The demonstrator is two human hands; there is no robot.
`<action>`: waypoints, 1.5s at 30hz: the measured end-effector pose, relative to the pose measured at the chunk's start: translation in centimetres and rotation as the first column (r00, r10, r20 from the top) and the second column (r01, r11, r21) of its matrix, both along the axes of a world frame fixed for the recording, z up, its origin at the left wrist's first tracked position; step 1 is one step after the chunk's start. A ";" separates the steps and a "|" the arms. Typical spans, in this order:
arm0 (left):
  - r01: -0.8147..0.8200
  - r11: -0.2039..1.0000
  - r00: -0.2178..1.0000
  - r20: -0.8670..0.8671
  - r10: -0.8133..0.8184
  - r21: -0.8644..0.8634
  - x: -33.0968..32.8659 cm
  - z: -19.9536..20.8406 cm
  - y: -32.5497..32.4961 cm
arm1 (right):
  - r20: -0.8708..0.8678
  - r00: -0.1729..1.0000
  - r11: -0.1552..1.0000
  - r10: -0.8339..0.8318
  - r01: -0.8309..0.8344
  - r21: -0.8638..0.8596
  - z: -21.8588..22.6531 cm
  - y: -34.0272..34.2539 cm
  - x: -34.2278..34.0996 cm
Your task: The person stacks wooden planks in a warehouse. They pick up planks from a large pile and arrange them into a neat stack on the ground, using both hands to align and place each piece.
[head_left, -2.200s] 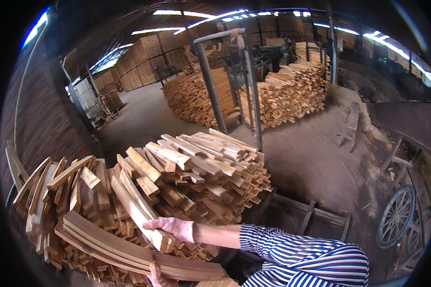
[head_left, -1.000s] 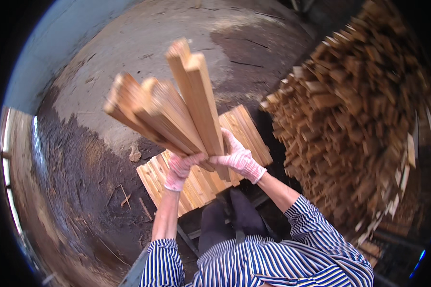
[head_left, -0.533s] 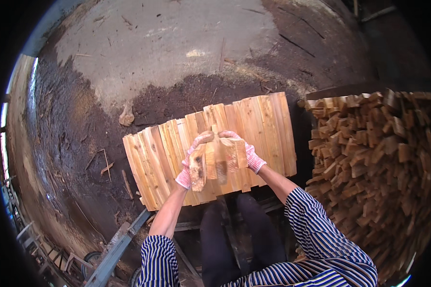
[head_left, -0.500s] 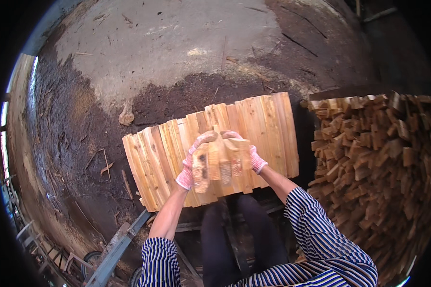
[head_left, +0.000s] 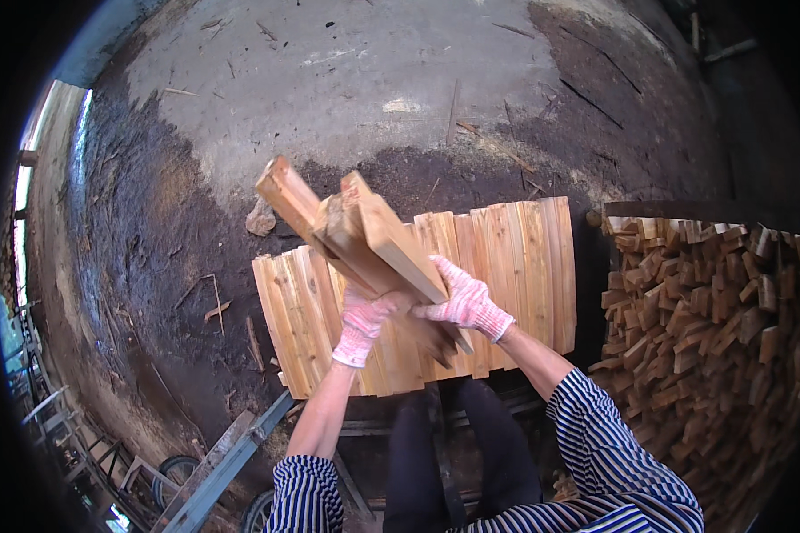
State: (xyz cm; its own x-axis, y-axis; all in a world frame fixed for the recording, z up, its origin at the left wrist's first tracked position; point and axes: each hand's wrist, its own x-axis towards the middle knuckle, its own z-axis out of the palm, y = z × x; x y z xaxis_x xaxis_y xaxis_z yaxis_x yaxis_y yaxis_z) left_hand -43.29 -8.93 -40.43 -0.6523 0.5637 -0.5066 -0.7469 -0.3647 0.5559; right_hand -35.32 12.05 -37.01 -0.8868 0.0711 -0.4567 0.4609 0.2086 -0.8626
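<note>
Both my hands wear pink-and-white knit gloves and clasp a bundle of wooden slats [head_left: 369,233]. My left hand [head_left: 364,322] grips the bundle's left side, its fingers partly hidden beneath the wood. On the right side my right hand [head_left: 465,300] is wrapped round it. The bundle tilts, its far ends raised toward the upper left and slightly fanned, its near ends pointing down toward me. Below it lies a layer of slats [head_left: 516,266] set side by side, running away from me; the bundle and my hands cover its middle.
A tall stack of short wood pieces [head_left: 702,329] stands at the right. A blue metal bar [head_left: 227,471] and a wheel [head_left: 173,480] are at the lower left. Beyond the slats, the grey floor [head_left: 356,80] has dark dirt and wood scraps. A stone-like lump [head_left: 260,218] lies at the far left.
The bundle has swung from pointing its ends toward me to slanting up and left, with its slats spread. My hands have turned with it. The view has shifted slightly.
</note>
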 end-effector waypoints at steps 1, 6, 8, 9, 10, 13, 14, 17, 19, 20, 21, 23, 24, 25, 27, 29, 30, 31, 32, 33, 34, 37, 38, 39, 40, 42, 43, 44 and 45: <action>-0.017 1.000 0.997 0.078 0.019 -0.023 0.1 -0.8 -2.0 | 0.079 0.996 0.999 0.038 -0.035 -0.037 1.3 -0.2 -0.3; 0.085 0.772 0.976 -0.103 -0.191 -0.630 -3.1 -3.4 -11.5 | 0.347 0.893 0.942 0.287 -0.328 0.065 -1.9 -0.5 2.8; 0.149 0.458 0.888 -0.085 -0.452 -0.877 -6.1 -1.3 -9.3 | 0.471 0.828 0.889 0.303 -0.424 0.175 -5.1 -0.1 5.0; 0.115 0.129 0.725 -0.005 -0.688 -0.985 -6.9 -1.4 -8.4 | 0.506 0.807 0.856 0.305 -0.465 0.226 -6.9 -0.1 6.0; -0.024 -0.204 0.537 0.160 -0.829 -0.979 -7.6 -1.5 -8.3 | 0.528 0.784 0.814 0.325 -0.516 0.266 -9.2 -0.6 6.7; 0.053 -0.433 0.386 0.418 -0.822 -0.900 -9.7 -4.6 -5.8 | 0.538 0.770 0.675 0.343 -0.600 0.429 -14.6 -1.1 8.4; -0.005 -0.467 0.322 0.441 -0.838 -0.884 -9.9 -6.5 -5.7 | 0.531 0.775 0.625 0.342 -0.610 0.487 -16.2 -1.1 8.8; -0.151 -0.506 0.120 0.492 -0.862 -0.849 -10.5 -12.3 -4.8 | 0.464 0.820 0.535 0.335 -0.571 0.623 -17.6 1.3 8.0; -0.149 -0.519 0.077 0.513 -0.855 -0.842 -11.2 -14.9 -3.4 | 0.403 0.849 0.472 0.341 -0.526 0.708 -18.4 4.3 7.4; -0.181 -0.519 0.046 0.520 -0.853 -0.836 -11.4 -16.4 -2.7 | 0.372 0.859 0.440 0.352 -0.503 0.744 -18.7 6.3 7.1; -0.196 -0.494 0.018 0.501 -0.865 -0.847 -11.5 -17.3 -1.9 | 0.355 0.868 0.421 0.348 -0.483 0.768 -19.5 8.3 6.9; -0.227 -0.448 -0.033 0.467 -0.884 -0.865 -11.7 -19.0 -0.9 | 0.340 0.882 0.386 0.327 -0.453 0.803 -20.8 11.2 5.8; -0.226 -0.443 -0.051 0.465 -0.884 -0.868 -11.8 -19.2 0.0 | 0.431 0.857 0.363 0.282 -0.511 0.779 -21.3 12.2 5.0; -0.226 -0.437 -0.069 0.462 -0.884 -0.871 -12.0 -19.4 0.7 | 0.394 0.875 0.366 0.281 -0.477 0.799 -21.9 13.0 4.4; -0.219 -0.402 -0.110 0.432 -0.895 -0.889 -12.4 -19.8 2.0 | 0.344 0.894 0.348 0.286 -0.431 0.832 -23.1 14.4 4.4; -0.168 -0.366 -0.104 0.385 -0.917 -0.916 -12.4 -19.5 2.4 | 0.461 0.842 0.373 0.279 -0.538 0.756 -22.9 14.6 3.4; -0.179 -0.297 -0.089 0.316 -0.945 -0.938 -12.2 -19.7 1.6 | 0.349 0.889 0.422 0.298 -0.450 0.787 -23.0 14.9 3.8; -0.250 -0.168 -0.122 0.203 -0.971 -0.954 -12.1 -20.3 0.3 | 0.222 0.912 0.408 0.344 -0.358 0.840 -24.1 15.6 4.8; -0.208 -0.126 -0.110 0.151 -0.982 -0.970 -11.9 -19.8 -1.1 | 0.264 0.885 0.397 0.384 -0.416 0.818 -23.4 14.9 4.3; -0.249 -0.153 -0.115 0.187 -0.976 -0.956 -11.9 -19.9 -2.4 | 0.287 0.878 0.405 0.382 -0.439 0.802 -23.2 14.8 4.3; -0.296 -0.186 -0.108 0.226 -0.968 -0.937 -12.1 -20.3 -3.3 | 0.303 0.871 0.414 0.388 -0.458 0.787 -23.3 15.1 4.4; -0.253 -0.311 -0.054 0.334 -0.941 -0.916 -13.3 -21.0 -3.9 | 0.261 0.866 0.333 0.427 -0.419 0.845 -24.6 16.0 4.8; -0.258 -0.314 -0.068 0.341 -0.937 -0.914 -12.9 -20.6 -3.5 | 0.303 0.869 0.343 0.391 -0.443 0.828 -24.4 16.1 4.6; -0.267 -0.322 -0.074 0.353 -0.933 -0.908 -12.6 -20.0 -3.6 | 0.338 0.869 0.355 0.362 -0.464 0.812 -23.8 16.2 3.8; -0.249 -0.336 -0.068 0.363 -0.929 -0.908 -12.5 -19.8 -3.3 | 0.373 0.864 0.365 0.339 -0.486 0.794 -23.2 16.4 2.8; -0.211 -0.387 -0.018 0.399 -0.917 -0.898 -13.0 -19.2 -2.7 | 0.273 0.889 0.389 0.368 -0.414 0.823 -23.3 17.1 1.4; -0.219 -0.361 -0.030 0.376 -0.926 -0.906 -13.4 -19.2 -3.7 | 0.226 0.885 0.376 0.407 -0.388 0.841 -23.4 16.7 0.5; -0.223 -0.315 -0.055 0.335 -0.941 -0.922 -13.9 -19.7 -3.8 | 0.221 0.898 0.388 0.381 -0.372 0.843 -24.0 17.0 0.6; -0.208 -0.305 -0.069 0.325 -0.943 -0.929 -14.2 -19.7 -4.3 | 0.146 0.906 0.384 0.396 -0.308 0.870 -24.2 16.6 0.8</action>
State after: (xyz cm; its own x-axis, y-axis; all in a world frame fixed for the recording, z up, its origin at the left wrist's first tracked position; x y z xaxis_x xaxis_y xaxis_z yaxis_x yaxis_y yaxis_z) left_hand -57.45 -13.23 -60.09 -0.5661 0.5103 -0.6473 0.6701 0.7422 -0.0010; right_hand -34.52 28.68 -61.25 -0.9575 0.0567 -0.2827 0.1045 0.9821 -0.1570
